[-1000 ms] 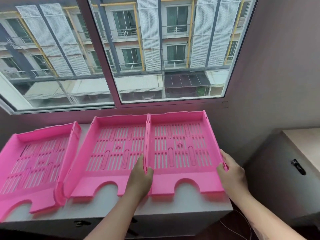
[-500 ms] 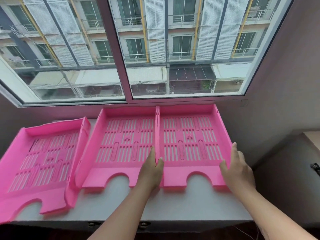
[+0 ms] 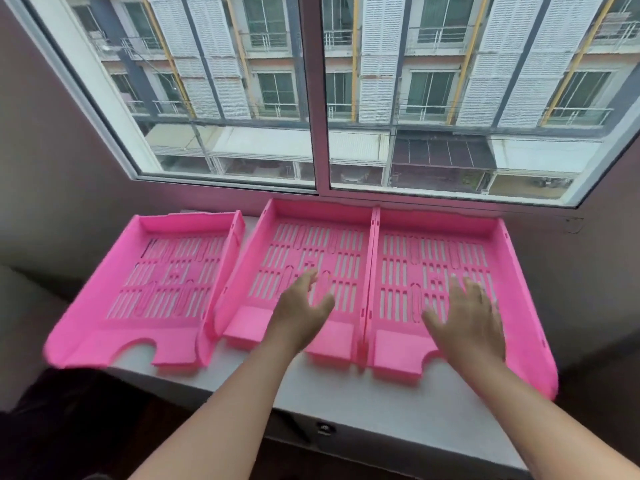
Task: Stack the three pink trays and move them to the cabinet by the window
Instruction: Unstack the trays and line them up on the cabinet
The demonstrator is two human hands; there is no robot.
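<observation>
Three pink slotted trays lie side by side on a white cabinet top point(image 3: 346, 393) under the window. The left tray point(image 3: 104, 327) sits slightly apart and angled. The middle tray point(image 3: 277, 216) and the right tray point(image 3: 519, 306) touch along their shared wall. My left hand point(image 3: 304, 313) hovers over the front of the middle tray, fingers apart, holding nothing. Over the right tray my right hand point(image 3: 467, 323) is spread open and blurred, also holding nothing.
A large window point(image 3: 318, 98) with a central frame bar rises directly behind the trays. Walls close in on the left and right. The cabinet's dark front with a small latch point(image 3: 323, 429) lies below the top's front edge. The left tray overhangs that edge.
Both hands have let go of the right tray's side walls and now hover open over the trays. The view has shifted to the left.
</observation>
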